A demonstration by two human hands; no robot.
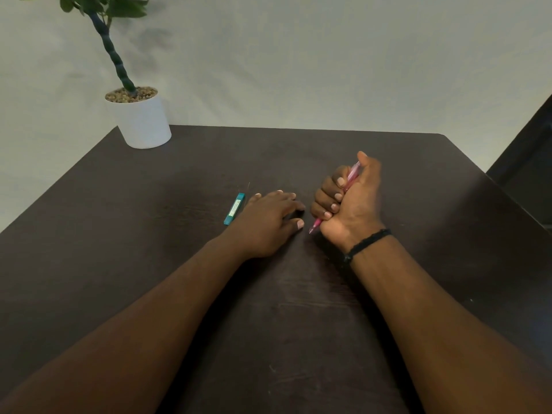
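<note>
My right hand (348,201) grips a pink mechanical pencil (352,174) in a fist, thumb over its top end and the tip pointing down at the dark table (179,264). My left hand (268,219) rests flat on the table beside it, fingers relaxed and holding nothing. A slim teal lead case (234,208) lies on the table just left of my left hand. A thin dark lead (248,185) seems to lie a little beyond the case, too faint to be sure.
A white pot with a green plant (140,121) stands at the table's far left corner against a pale wall. A dark piece of furniture (531,162) rises at the right edge. A black band circles my right wrist.
</note>
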